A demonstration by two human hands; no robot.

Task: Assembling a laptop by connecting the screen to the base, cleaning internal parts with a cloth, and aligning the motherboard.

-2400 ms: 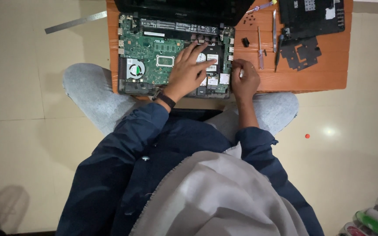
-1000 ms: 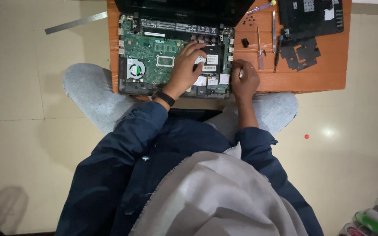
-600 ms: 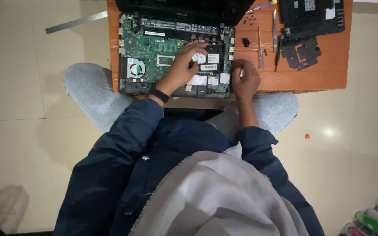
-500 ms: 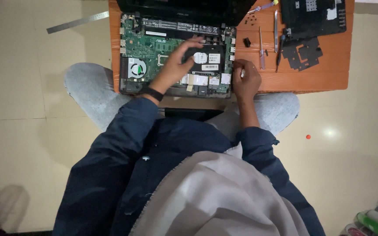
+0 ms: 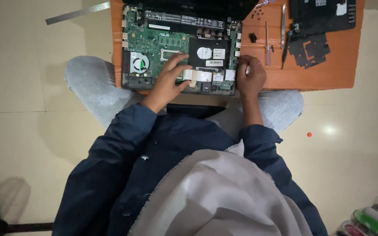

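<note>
The opened laptop [image 5: 178,48] sits at the table's [image 5: 311,76] near-left edge. The left hand [image 5: 169,81], fingers spread, touches the drive [image 5: 209,53]. The right hand [image 5: 250,78] is curled at the laptop's right edge; grip unclear. Best lift gently, level.

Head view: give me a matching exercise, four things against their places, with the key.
Things:
1. fan
2. hard drive
3. screwdriver
4. ruler

Places:
A. on the floor, left of the orange table
B. on the table, right of the laptop
C. laptop's left side, left of the left hand
D. laptop's right half, above the left hand's fingertips

Pairs: 1-C, 2-D, 3-B, 4-A
</note>
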